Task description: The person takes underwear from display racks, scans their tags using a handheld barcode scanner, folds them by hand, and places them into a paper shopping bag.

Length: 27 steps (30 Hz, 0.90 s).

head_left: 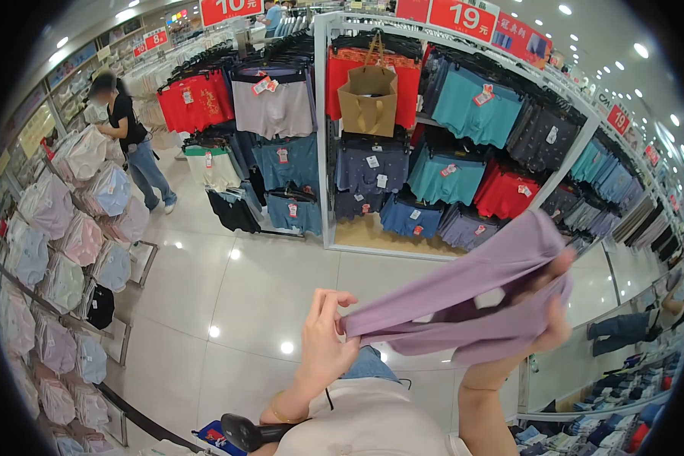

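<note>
A pair of plain purple underpants (463, 289) is stretched sideways between my two hands, above the floor and in front of my body. My left hand (328, 334) pinches the narrow left end of the cloth between thumb and fingers, its other fingers curled. At the wider right end, my right hand (556, 311) grips the fabric. That hand is partly covered by the cloth and smeared by motion. Through a gap in the garment some of its fingers show dimly.
Hanging boxer shorts (448, 178) fill a white-framed rack (323, 152) ahead, where a brown paper bag (366, 102) also hangs. Packed underwear (57, 342) lines the left wall. A person (129, 137) stands there. A mirror (585, 380) is at right. A rounded black object (243, 432) is near my left arm.
</note>
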Motion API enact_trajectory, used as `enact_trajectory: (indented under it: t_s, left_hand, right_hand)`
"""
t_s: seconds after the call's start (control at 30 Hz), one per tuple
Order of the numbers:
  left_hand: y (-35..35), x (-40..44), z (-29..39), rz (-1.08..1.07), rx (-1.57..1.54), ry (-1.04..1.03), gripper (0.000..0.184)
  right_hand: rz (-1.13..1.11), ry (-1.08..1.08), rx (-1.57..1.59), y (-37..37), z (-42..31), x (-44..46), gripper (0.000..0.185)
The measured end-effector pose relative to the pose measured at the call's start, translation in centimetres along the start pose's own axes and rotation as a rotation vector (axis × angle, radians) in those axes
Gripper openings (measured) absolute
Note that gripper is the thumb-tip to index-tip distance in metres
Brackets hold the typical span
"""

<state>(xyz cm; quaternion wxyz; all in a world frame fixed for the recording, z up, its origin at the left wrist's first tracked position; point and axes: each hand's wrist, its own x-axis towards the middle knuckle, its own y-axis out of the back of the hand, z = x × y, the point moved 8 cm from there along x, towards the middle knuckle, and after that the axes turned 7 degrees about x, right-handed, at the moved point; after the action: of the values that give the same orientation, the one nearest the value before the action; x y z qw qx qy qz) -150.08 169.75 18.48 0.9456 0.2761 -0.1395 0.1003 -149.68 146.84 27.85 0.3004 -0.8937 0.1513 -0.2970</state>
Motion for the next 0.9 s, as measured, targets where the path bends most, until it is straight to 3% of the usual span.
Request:
enact_trajectory:
  t_s: [0.07,0.13,0.2,0.23,0.27,0.3,0.4,0.53,0.63,0.7,0.8,0.9]
  left_hand:
    - [-0.2,-0.1,-0.2,-0.042,-0.023,0.008,0.038]
    - [-0.8,-0.2,-0.8,-0.096,-0.048,0.036,0.041]
    - [-0.3,0.0,-1.1,-0.077,0.029,-0.005,0.048]
    - [-0.1,0.1,-1.1,-0.07,0.07,-0.025,0.052]
    - [0.5,0.2,-0.2,-0.031,0.032,-0.077,0.056]
    - [1.2,0.2,1.0,0.007,-0.006,-0.129,0.059]
    - [2.0,-0.1,1.9,0.031,-0.102,-0.22,0.068]
    - [2.0,-0.5,-0.8,-0.004,-0.155,-0.1,0.066]
    - [4.7,-0.9,0.0,0.151,-0.041,-0.079,0.071]
    - [5.5,-1.0,0.7,0.161,-0.032,-0.104,0.068]
    - [4.9,-1.2,0.2,0.08,-0.021,-0.121,0.066]
    - [3.6,-1.3,-0.5,-0.021,-0.051,-0.114,0.062]
  right_hand:
    - [0.152,0.045,-0.017,-1.0,-1.0,1.3,0.067]
    - [-0.143,-0.079,-0.161,-1.3,0.5,1.5,0.07]
    - [-0.358,-0.347,-0.303,-1.4,3.9,-1.1,0.07]
    - [-0.424,-0.83,-0.283,-1.3,6.4,-3.1,0.067]
    - [-0.688,-0.877,-0.28,-4.0,6.3,-4.5,0.06]
    - [-0.93,-0.783,-0.258,-5.5,7.2,-6.1,0.056]
    - [-1.105,-1.125,-0.129,-6.8,8.0,-9.8,0.053]
    - [-1.09,-1.069,-0.165,-7.4,8.2,-9.1,0.052]
    - [-1.128,-0.913,-0.381,-6.9,8.6,-7.2,0.05]
    - [-1.026,-0.81,-0.664,-5.9,9.3,-5.3,0.047]
    - [-1.005,-0.457,-0.82,-6.3,8.8,-4.1,0.039]
    - [-1.395,-0.097,-1.002,-8.5,7.2,-5.1,0.029]
